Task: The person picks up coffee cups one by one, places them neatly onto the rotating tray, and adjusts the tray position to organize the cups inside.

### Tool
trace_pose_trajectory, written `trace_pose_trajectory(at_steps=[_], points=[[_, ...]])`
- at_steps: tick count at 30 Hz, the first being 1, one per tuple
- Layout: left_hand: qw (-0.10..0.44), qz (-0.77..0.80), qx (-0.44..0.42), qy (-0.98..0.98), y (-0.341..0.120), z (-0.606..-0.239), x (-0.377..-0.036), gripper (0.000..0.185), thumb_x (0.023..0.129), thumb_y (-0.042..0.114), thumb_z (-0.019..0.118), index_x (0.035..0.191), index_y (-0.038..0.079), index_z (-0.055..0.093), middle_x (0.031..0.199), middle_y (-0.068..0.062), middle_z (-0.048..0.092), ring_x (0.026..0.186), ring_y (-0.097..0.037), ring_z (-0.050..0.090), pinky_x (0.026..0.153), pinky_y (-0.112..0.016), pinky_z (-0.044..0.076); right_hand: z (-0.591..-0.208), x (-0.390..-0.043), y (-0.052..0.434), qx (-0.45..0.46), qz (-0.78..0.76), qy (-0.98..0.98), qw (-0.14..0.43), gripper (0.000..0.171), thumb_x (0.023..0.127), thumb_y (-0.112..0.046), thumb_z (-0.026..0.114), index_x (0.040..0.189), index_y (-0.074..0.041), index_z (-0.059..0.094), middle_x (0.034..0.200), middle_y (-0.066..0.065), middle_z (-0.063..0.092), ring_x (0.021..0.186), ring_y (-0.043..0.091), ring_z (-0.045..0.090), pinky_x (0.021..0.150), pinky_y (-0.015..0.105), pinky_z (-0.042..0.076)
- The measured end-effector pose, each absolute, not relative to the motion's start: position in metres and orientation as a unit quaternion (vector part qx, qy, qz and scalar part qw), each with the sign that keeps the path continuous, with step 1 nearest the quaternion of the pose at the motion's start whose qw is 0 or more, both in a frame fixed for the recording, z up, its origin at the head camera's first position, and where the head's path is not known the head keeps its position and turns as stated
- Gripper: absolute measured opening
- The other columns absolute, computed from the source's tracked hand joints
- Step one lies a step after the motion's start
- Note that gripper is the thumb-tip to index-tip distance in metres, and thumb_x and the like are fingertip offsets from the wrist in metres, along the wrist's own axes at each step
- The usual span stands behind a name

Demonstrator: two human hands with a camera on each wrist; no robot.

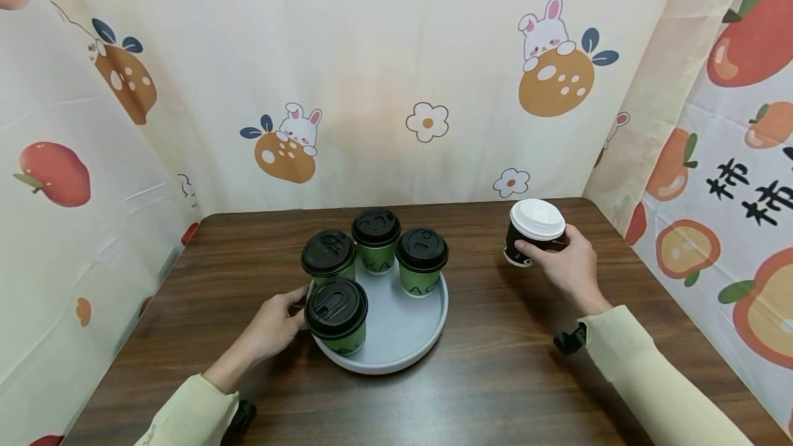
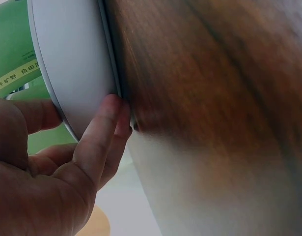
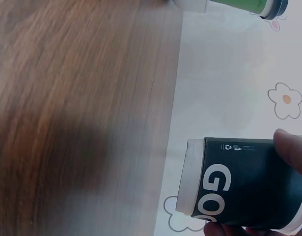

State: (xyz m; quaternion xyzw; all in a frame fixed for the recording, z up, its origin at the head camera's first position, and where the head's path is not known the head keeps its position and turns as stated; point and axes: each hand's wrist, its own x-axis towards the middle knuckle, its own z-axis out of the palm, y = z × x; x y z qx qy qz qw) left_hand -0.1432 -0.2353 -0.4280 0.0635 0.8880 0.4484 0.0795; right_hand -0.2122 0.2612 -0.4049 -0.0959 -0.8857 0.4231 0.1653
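Note:
A round pale grey tray point(image 1: 396, 336) stands on the table, bearing several green paper cups with black lids; a front cup point(image 1: 347, 343) is at its near left. My left hand point(image 1: 275, 325) grips the tray's left rim. In the left wrist view the thumb lies over the rim and the fingers point(image 2: 94, 142) are against the outer wall and lower edge. My right hand point(image 1: 573, 267) holds a black paper cup point(image 3: 249, 182) with a white lid point(image 1: 537, 219), thumb on one side and fingers on the other. It is upright and appears raised off the table at the right.
The wooden table point(image 1: 483, 377) runs back to a printed curtain point(image 1: 384, 74), with further curtains at left and right. The other lidded cups, a back cup point(image 1: 376, 257), a left cup point(image 1: 328, 253) and a right cup point(image 1: 421, 281), stand close together on the tray.

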Motion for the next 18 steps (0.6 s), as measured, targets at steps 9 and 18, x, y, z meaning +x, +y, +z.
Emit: trace_pose_trajectory(at_steps=[9,18], points=[[0.071,0.447,0.072,0.889,-0.235,-0.429,-0.143,0.054,0.104,0.015,0.063,0.149,-0.009,0.045,0.117,-0.014,0.071,0.097,-0.016,0.068,0.075,-0.025,0.054,-0.404,-0.204,0.256,-0.087,0.424,-0.887,0.163,0.078,0.078,-0.05,0.088,0.131,-0.001,0.06,0.122,0.02,0.067,0.115,0.033,0.06,0.091,0.039,0.043],[0.071,0.444,0.072,0.89,-0.235,-0.429,-0.143,0.054,0.104,0.015,0.063,0.149,-0.008,0.046,0.116,-0.014,0.071,0.097,-0.016,0.068,0.074,-0.026,0.054,-0.404,-0.197,0.251,-0.073,0.435,-0.882,0.165,0.075,0.078,-0.046,0.09,0.133,-0.006,0.061,0.119,0.014,0.069,0.095,0.01,0.065,0.081,0.016,0.047]])
